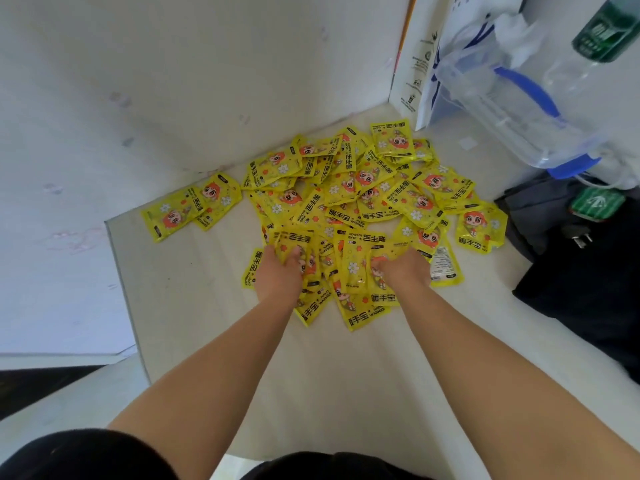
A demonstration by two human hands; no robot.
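Note:
A heap of several yellow hand-warmer packets (pixel 349 188) with a red-haired cartoon figure lies on a pale mattress (pixel 207 306). Both hands are at the heap's near edge. My left hand (pixel 277 271) grips a packet (pixel 292 242), fingers curled into it. My right hand (pixel 403 270) grips another packet (pixel 356 265), fingers buried under its edge. Two packets (pixel 190 206) lie apart at the left.
White walls close in behind and on the left. At the right stand a white paper bag (pixel 415 64), a clear plastic box with blue handle (pixel 512 109), a green-labelled water bottle (pixel 602 32) and a dark bag (pixel 581 271). The mattress's left edge drops off.

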